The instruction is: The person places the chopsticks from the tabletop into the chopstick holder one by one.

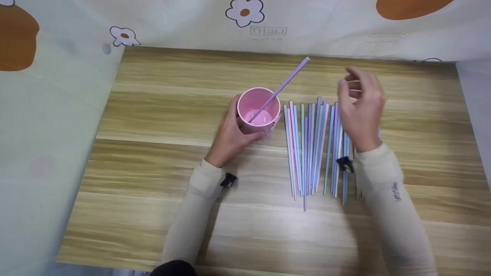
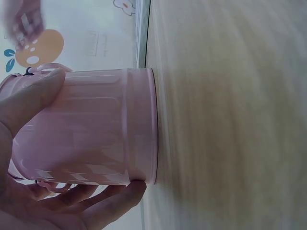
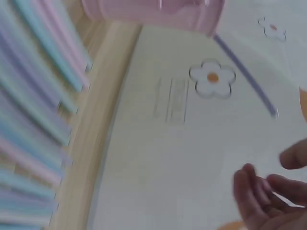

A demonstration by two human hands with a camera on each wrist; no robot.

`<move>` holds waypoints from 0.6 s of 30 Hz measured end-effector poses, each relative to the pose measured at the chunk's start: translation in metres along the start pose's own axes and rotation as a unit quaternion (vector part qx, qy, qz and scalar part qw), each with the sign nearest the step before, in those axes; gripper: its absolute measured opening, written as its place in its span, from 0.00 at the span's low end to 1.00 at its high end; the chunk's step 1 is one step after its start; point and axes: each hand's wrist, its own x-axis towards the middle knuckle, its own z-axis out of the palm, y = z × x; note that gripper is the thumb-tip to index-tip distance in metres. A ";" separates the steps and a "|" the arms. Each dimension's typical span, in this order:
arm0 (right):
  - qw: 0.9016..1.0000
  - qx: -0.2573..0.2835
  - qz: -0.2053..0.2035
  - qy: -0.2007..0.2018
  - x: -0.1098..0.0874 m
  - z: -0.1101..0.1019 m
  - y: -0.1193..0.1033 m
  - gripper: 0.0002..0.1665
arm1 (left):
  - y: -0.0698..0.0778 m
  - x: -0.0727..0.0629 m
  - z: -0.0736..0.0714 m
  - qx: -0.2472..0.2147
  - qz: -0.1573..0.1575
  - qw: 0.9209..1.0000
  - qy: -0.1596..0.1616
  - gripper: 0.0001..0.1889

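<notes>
A pink cup-like bucket (image 1: 259, 92) with small side handles stands upright on the table. My left hand (image 1: 230, 134) grips it round the side, thumb on one face and fingers on the other, as the left wrist view also shows on the bucket (image 2: 91, 124). One purple paper straw (image 1: 289, 78) leans inside it, its upper end sticking out to the right. Above the far end of the loose straws (image 1: 307, 149) hovers my right hand (image 1: 362, 109), fingers loosely bent and holding nothing. In the right wrist view the fingers (image 3: 247, 196) and thumb are apart.
Several pastel straws lie side by side right of the bucket, some hidden beneath the right forearm. A wood-grain table (image 1: 153, 172) carries everything. Behind it hangs a pale sheet (image 1: 184, 23) with flower prints.
</notes>
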 end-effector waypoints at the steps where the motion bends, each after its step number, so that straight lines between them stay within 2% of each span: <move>1: 1.000 -0.019 0.018 -0.008 0.000 -0.009 0.007 0.16 | 0.000 0.000 0.000 -0.001 0.000 1.000 -0.001 0.58; 5: 0.991 -0.094 0.091 -0.039 -0.004 -0.043 0.037 0.18 | 0.000 0.000 -0.001 -0.009 -0.004 1.000 -0.003 0.59; 10: 0.969 -0.184 0.145 -0.078 -0.015 -0.076 0.077 0.21 | 0.000 0.000 -0.001 -0.005 -0.001 1.000 -0.001 0.58; 15: 0.947 -0.237 0.169 -0.138 -0.028 -0.091 0.107 0.24 | 0.000 0.000 -0.001 0.007 -0.006 1.000 0.000 0.58; 18: 0.934 -0.243 0.190 -0.180 -0.034 -0.094 0.116 0.25 | -0.001 -0.001 0.000 0.009 -0.010 1.000 -0.003 0.59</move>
